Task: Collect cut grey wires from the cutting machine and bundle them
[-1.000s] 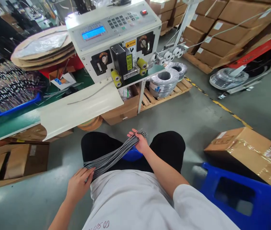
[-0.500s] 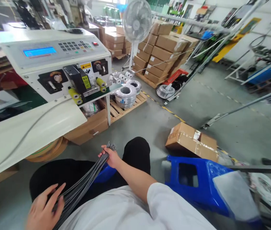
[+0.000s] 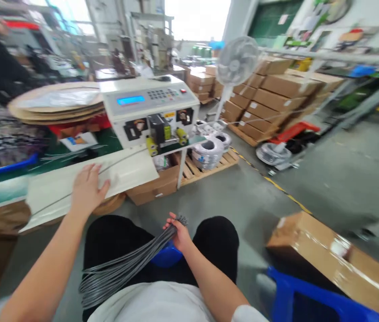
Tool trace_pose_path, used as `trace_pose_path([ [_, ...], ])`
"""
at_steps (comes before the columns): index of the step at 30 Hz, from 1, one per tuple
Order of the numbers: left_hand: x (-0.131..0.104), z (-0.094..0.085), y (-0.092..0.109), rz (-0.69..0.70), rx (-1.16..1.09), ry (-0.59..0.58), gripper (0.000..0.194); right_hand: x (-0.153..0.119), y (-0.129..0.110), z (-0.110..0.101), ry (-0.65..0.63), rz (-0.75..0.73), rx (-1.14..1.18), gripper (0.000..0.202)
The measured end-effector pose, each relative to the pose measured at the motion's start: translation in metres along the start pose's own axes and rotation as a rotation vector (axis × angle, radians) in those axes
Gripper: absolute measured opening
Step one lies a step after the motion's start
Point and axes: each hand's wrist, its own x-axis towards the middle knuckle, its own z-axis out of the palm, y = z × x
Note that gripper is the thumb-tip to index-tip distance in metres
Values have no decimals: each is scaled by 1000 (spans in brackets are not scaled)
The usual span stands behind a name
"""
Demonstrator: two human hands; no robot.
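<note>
Right hand [image 3: 179,235], clenched round one bundle of grey wires [image 3: 125,264]; left hand [image 3: 87,188], over single wire [image 3: 122,161] on cream tray [image 3: 137,172], whether gripping, cannot tell

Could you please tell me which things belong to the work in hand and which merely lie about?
Apparently in use:
wire bundle, held by the right hand
single wire, at the left hand
white machine

Seemingly just about:
fan
taped box
stacked boxes

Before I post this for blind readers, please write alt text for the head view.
Right hand grips a bundle of gray wires near one end; left hand is over a single wire on a white tray beside a machine.
</note>
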Motion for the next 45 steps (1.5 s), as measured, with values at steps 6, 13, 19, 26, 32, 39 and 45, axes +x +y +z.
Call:
trace_pose_path([
  [6, 5, 12, -15, -112, 13, -141, 65, 1, -2, 4, -27, 28, -28, 40],
  [13, -20, 10, -24, -175, -42, -269, 67, 4, -1, 5, -23, 8, -61, 37],
  [19, -46, 0, -38, -123, -24, -237, 64, 5, -2, 2, -2, 3, -93, 37],
  [26, -71, -27, -55, -96, -31, -253, 50, 5, -2, 3, -19, 10, -106, 38],
  [32, -108, -66, -33, 79, -30, -94, 22, 6, -3, 3, 18, 55, -139, 43],
  [39, -198, -54, 36, 263, -102, -207, 44, 3, -6, 11, -30, 78, -122, 45],
  [45, -257, -34, 61, 79, -76, -478, 27, 4, -2, 6, -26, 99, -82, 40],
])
